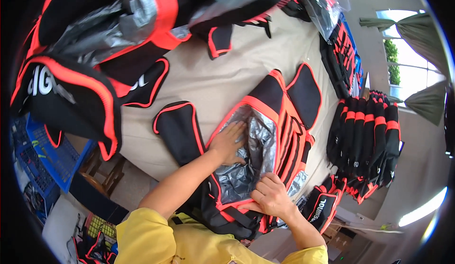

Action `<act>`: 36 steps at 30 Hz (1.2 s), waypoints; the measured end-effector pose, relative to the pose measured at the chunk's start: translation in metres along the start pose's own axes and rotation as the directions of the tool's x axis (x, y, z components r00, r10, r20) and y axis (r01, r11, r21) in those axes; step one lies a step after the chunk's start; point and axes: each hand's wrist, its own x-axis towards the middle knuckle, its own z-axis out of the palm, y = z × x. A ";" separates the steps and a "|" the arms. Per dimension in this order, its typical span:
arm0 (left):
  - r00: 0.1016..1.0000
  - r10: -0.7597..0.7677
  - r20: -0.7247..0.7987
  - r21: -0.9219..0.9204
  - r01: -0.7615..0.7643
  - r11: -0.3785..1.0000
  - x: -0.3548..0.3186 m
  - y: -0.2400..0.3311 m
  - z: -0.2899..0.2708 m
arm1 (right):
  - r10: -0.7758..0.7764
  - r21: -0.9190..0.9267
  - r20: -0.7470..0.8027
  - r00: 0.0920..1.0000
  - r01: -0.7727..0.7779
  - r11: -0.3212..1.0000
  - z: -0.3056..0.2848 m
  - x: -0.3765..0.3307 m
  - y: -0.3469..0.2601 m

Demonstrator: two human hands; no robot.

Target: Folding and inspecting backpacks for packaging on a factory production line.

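A black bag with neon coral trim and a crinkled silver lining [256, 145] lies in front of me on the cloth-covered table, its mouth spread wide. My left hand [230, 143] reaches into the mouth, fingers stretched out and pressed against the lining near the left side. At the lower right rim, my right hand [272, 195] is closed around the coral-edged border of the bag, fingers curled over it. Black flaps with coral piping stick out on both sides, the left flap [179, 129] and the right flap [304, 95]. The lower part of the bag is hidden by my arms.
More silver-lined bags [113, 31] are heaped at the far left of the beige table [256, 46]. Several black-and-coral bags [365, 131] stand in a row at the right, with clear plastic [322, 8] beyond. Blue crates [61, 150] sit below the table's left edge.
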 end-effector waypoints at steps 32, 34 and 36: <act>0.915 -0.402 0.047 -0.262 0.399 0.879 -0.280 -0.032 -0.093 | 0.308 0.264 -0.253 0.917 -0.241 0.934 0.062 0.009 -0.015; 0.755 -0.655 0.014 -0.690 0.481 0.540 -0.278 -0.041 -0.076 | 0.331 0.282 -0.217 0.919 -0.265 0.922 0.059 0.010 -0.018; 0.468 -0.837 0.283 -0.955 0.061 -0.289 -0.274 -0.053 -0.060 | 0.338 0.286 -0.224 0.914 -0.270 0.919 0.062 0.009 -0.020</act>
